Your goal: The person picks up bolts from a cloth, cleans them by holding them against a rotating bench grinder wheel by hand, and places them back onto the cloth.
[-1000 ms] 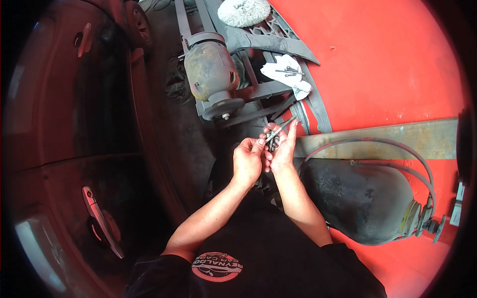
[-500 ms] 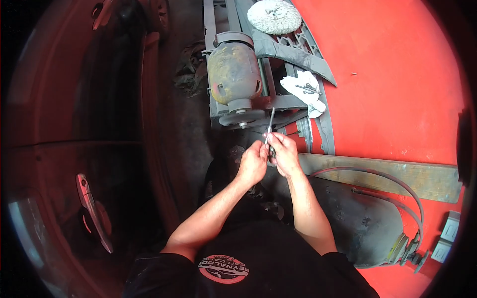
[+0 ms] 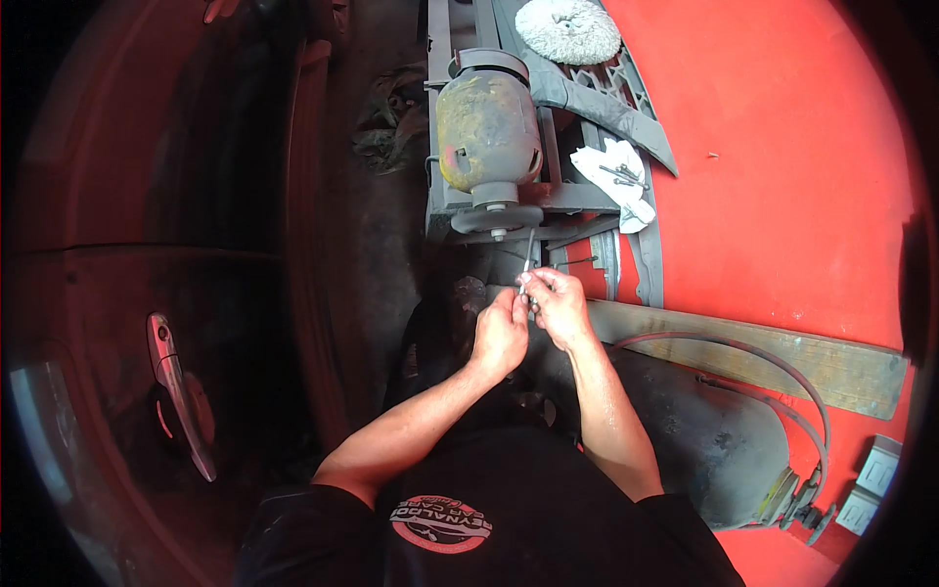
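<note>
A thin metal rod (image 3: 529,256) points away from me, pinched between my two hands. My left hand (image 3: 501,333) has its fingers closed around the near end, which they mostly hide. Against it, my right hand (image 3: 558,305) grips the rod further up with thumb and fingers. Just beyond is a bench grinder (image 3: 489,132), its body dusty and stained yellow. The rod's far tip appears at the right edge of the grinder's dark wheel (image 3: 497,220); I cannot tell whether they touch.
A white cloth (image 3: 626,201) with several dark bolts (image 3: 624,176) lies right of the grinder, below a fluffy white pad (image 3: 567,29). A wooden plank (image 3: 753,347) and a grey tank (image 3: 704,440) with a hose are at right. A dark car door (image 3: 117,342) stands at left.
My view has shifted, so the grinder sits further right and higher. The rod's tip now overlaps the wheel's right edge, where before it showed to the right of it. Both hands keep their grip.
</note>
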`<state>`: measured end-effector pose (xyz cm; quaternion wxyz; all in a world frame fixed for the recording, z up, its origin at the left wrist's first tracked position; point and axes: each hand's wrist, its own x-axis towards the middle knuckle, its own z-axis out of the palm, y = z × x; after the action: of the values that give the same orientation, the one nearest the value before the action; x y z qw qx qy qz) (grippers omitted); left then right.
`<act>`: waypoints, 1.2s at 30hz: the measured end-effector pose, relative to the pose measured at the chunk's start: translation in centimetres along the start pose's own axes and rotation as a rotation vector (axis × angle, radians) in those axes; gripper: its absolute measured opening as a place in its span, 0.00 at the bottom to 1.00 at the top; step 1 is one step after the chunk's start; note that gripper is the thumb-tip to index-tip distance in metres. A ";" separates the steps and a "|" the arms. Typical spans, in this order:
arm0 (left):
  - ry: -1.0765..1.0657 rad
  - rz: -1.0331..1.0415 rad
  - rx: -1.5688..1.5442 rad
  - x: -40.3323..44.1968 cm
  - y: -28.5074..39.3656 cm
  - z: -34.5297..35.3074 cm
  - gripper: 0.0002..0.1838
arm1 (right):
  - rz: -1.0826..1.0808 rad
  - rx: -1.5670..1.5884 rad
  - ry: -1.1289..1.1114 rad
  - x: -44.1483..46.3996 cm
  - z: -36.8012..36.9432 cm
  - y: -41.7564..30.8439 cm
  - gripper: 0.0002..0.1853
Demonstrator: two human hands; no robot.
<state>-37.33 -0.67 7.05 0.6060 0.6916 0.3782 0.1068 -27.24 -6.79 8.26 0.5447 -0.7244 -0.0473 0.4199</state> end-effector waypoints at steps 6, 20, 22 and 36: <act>-0.039 0.017 -0.078 -0.6 -0.7 -0.7 0.10 | 0.020 0.092 0.022 -1.0 0.7 0.7 0.10; -0.462 -0.228 -0.745 3.8 0.0 -0.6 0.12 | -0.062 -0.058 0.078 1.3 -0.2 -3.6 0.09; -0.464 -0.214 -0.632 3.4 -0.1 -1.3 0.10 | -0.166 -0.192 0.072 1.3 -0.3 -2.4 0.09; -0.629 -0.349 -1.232 3.7 -1.8 -0.4 0.08 | 0.009 -0.077 -0.089 2.2 -2.0 -3.3 0.09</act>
<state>-35.76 2.03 4.37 0.9753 0.1507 0.1616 -0.0023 -23.23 -5.80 9.91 0.5117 -0.7257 -0.0845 0.4521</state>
